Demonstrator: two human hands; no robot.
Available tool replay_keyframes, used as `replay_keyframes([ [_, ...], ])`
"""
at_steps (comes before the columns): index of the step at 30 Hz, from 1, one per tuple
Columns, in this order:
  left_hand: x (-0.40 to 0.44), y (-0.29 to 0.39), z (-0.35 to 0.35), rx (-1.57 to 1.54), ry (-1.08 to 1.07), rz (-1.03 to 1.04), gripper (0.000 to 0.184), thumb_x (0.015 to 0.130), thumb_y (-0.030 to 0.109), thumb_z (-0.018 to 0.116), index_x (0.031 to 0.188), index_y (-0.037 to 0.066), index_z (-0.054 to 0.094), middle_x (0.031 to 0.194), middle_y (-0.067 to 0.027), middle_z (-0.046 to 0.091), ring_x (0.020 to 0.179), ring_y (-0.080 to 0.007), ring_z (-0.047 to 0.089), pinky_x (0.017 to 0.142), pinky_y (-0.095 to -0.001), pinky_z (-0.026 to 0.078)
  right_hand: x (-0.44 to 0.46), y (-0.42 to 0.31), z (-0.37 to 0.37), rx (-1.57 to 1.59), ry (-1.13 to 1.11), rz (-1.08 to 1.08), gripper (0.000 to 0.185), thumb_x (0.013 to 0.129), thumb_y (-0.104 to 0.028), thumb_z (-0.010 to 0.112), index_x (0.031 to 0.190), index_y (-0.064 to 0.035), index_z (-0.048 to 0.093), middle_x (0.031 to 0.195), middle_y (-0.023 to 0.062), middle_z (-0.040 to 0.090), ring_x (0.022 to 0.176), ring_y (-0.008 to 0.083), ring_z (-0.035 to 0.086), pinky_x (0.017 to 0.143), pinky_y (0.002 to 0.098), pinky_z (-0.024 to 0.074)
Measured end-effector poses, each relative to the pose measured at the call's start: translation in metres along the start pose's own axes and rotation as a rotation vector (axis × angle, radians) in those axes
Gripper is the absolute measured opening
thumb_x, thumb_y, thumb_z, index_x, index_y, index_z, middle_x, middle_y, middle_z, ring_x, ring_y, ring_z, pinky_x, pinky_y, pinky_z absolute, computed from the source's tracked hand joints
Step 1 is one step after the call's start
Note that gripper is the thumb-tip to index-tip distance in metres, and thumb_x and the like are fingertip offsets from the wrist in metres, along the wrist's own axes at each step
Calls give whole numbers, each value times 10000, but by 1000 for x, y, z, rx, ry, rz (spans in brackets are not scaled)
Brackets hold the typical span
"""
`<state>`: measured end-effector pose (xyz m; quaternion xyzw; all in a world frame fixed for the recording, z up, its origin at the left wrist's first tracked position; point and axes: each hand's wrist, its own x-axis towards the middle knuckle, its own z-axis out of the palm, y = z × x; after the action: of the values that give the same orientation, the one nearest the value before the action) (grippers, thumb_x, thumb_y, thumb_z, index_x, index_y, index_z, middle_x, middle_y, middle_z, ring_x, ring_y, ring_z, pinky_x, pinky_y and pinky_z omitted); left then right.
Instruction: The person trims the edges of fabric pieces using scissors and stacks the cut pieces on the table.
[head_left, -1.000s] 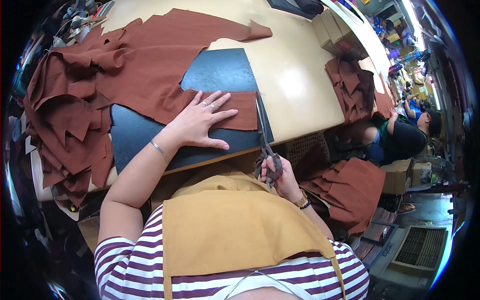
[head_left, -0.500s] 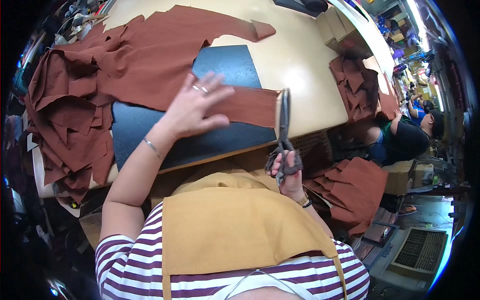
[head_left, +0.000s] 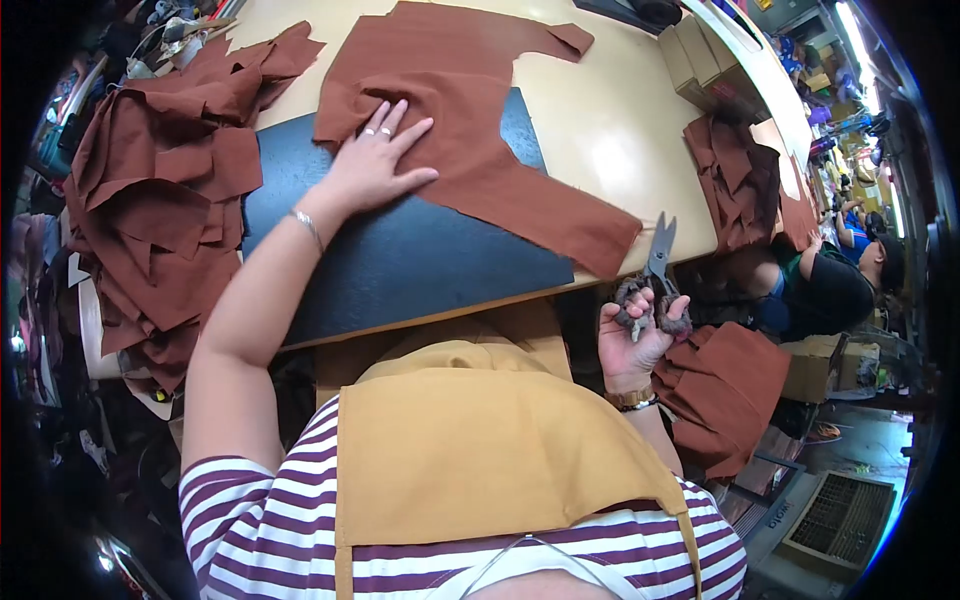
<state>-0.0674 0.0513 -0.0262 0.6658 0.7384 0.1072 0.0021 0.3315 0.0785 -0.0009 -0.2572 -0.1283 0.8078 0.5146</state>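
Note:
My left hand (head_left: 378,168) lies with fingers spread on a rust-brown fabric piece (head_left: 455,105), which puckers under the fingertips. Part of this cloth rests on a dark flat board (head_left: 350,265); a narrow strip of it stretches right, past the board's corner to the table edge. In my right hand (head_left: 640,345) is a pair of scissors (head_left: 660,248) with wrapped handles, held in front of the table edge. Their blades point up, slightly parted, just right of the strip's end. A thin thread seems to show near the tips.
Rust-brown cloth pieces (head_left: 165,190) are heaped at the table's left. More fabric (head_left: 735,170) lies at the right edge, near cardboard boxes (head_left: 705,65). Below it hangs another brown stack (head_left: 725,395). A co-worker (head_left: 835,285) is at the right, beyond the table (head_left: 600,120).
The fabric has shifted right and turned, its strip now angling down toward me. My left hand has moved up-left onto the cloth. The scissors have moved right, away from the strip's end.

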Motion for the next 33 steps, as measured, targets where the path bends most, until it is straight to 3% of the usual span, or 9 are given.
replay_keyframes([
  [2,15,-37,-3,-76,-9,71,691,854,631,483,1433,274,359,1526,-163,218,1414,-347,181,1076,-633,174,-3,-4,-2,-49,16,-67,517,821,-641,567,846,-124,558,718,-46,538,664,89,544,734,348,487],
  [7,19,-132,-30,323,-33,-64,645,894,576,463,1450,283,317,1529,-123,232,1416,-324,188,1101,-602,157,-10,-18,-13,-141,84,-155,524,804,-637,586,860,-116,578,777,-13,557,798,136,578,838,394,507],
  [10,4,-151,-34,350,164,-76,577,931,377,501,1458,262,296,1534,-108,218,1413,-324,190,1095,-594,188,-17,-21,-32,-430,27,-114,438,839,-544,617,830,-110,558,753,-14,526,797,138,572,807,390,511],
  [11,-1,-149,-28,330,198,-89,576,931,333,509,1460,263,292,1540,-98,204,1417,-320,180,1097,-593,186,-18,-22,-34,-574,19,-110,327,891,-397,617,800,-93,538,713,-1,494,731,130,564,714,357,521],
  [16,-22,-40,-16,-105,349,183,540,864,267,617,1374,213,450,1520,-96,272,1401,-348,228,1096,-579,192,-11,-26,-21,-910,-170,170,294,921,-296,588,781,-42,536,663,29,517,577,113,533,559,279,496],
  [20,-41,46,-7,-206,25,300,499,876,337,601,1347,215,488,1485,-91,343,1382,-317,279,1108,-525,237,-1,-39,-17,-973,-286,434,360,888,-376,622,820,-28,564,669,33,550,590,112,550,550,264,491],
  [23,-46,50,-8,-244,-82,237,394,923,307,539,1305,211,536,1451,-93,398,1364,-303,316,1102,-525,254,1,-55,-7,-1073,-330,633,473,804,-487,686,825,-28,578,699,41,577,606,118,569,575,251,495],
  [27,-71,55,-12,-394,-75,175,322,958,221,477,1266,208,573,1412,-97,450,1343,-319,350,1110,-503,249,1,-71,-11,-939,-346,790,481,779,-498,708,842,-37,586,734,38,599,616,125,567,581,249,485],
  [33,-104,69,-20,-407,-132,133,338,955,274,487,1279,217,564,1443,-90,413,1367,-325,309,1121,-504,228,12,-60,-3,-929,-383,881,474,767,-488,726,857,-45,584,770,30,605,651,121,572,615,251,489],
])
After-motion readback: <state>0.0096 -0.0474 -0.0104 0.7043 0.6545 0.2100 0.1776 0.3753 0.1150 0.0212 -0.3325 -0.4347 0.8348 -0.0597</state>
